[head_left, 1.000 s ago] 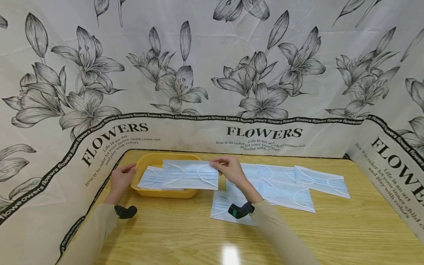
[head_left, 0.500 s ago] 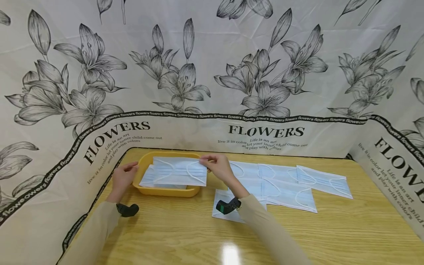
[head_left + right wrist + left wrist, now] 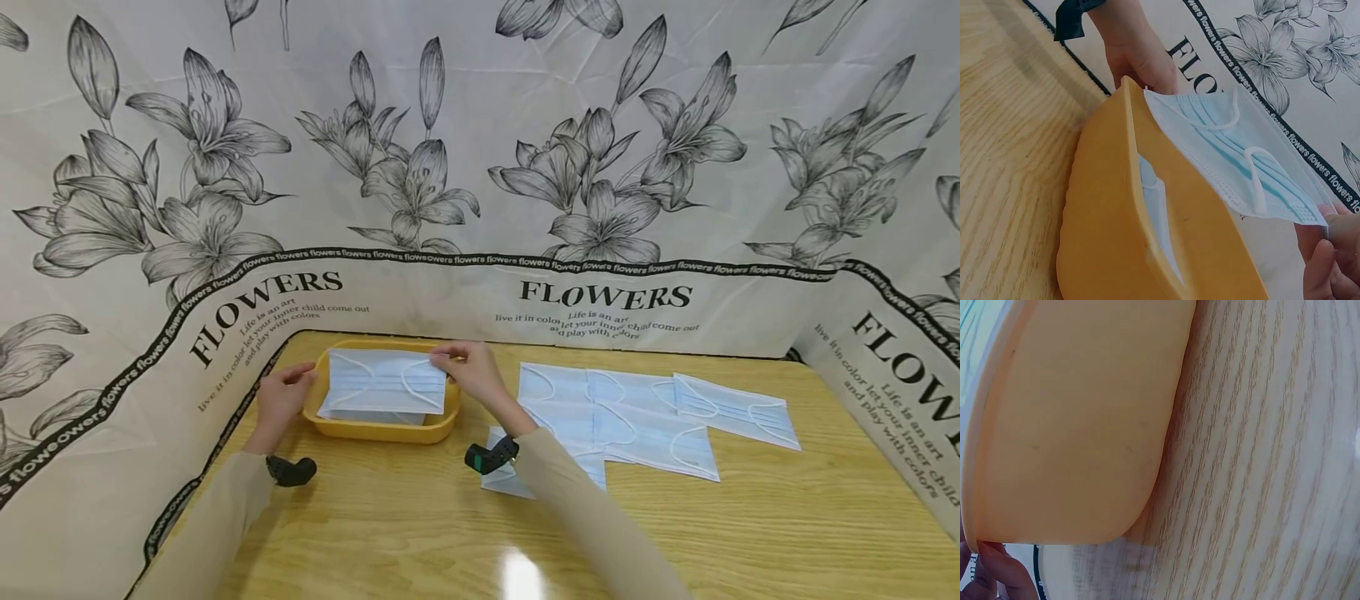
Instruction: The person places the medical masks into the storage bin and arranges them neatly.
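Nearest us, along the front of the pale wood-grain bench, nothing is in play; farther in, loose light-blue masks are lying flat toward the right edge. We are holding a light-blue pleated face mask over the shallow yellow plastic tray, which sits near the back left corner with another mask already inside it. Our right hand is pinching the mask's right end between curled fingers. Our left hand is steadying the tray's left rim, fingers curled against its edge.

To do this well, we are keeping the mask level and centred, lowering it square so it nests on the one below.

Its long axis is running left to right, parallel to the back edge, ear loops facing up.
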Demonstrator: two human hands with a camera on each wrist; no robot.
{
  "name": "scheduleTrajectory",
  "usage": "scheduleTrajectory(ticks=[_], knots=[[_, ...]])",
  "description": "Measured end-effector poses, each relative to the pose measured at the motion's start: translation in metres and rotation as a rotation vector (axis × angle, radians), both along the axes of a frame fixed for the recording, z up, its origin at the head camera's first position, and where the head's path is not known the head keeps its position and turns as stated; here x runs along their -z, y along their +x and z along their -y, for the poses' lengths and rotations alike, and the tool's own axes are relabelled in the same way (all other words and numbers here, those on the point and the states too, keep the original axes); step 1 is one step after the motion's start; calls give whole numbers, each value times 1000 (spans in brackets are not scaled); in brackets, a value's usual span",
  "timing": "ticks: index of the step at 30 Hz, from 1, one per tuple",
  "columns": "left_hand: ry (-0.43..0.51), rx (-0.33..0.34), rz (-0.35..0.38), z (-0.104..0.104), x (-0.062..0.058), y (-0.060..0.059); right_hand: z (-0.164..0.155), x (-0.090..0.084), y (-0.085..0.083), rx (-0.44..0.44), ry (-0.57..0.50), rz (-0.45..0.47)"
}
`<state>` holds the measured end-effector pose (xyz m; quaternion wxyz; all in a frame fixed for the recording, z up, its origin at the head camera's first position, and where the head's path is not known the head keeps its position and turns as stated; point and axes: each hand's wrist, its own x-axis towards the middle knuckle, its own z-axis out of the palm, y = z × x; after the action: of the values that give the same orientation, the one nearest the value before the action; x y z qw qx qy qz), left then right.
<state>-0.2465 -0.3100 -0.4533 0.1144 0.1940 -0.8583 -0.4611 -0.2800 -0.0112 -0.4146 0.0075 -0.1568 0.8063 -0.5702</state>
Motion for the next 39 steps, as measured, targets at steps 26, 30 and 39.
scheduleTrajectory(ticks=[26, 30, 39], knots=[[-9, -35, 37, -5, -7, -2, 30, 17, -22, 10, 56, 40], [-10, -28, 32, -4, -7, -2, 34, 17, -21, 9, 76, 39], [-20, -27, 10, -4, -6, -2, 35, 17, -20, 1, 149, 9]])
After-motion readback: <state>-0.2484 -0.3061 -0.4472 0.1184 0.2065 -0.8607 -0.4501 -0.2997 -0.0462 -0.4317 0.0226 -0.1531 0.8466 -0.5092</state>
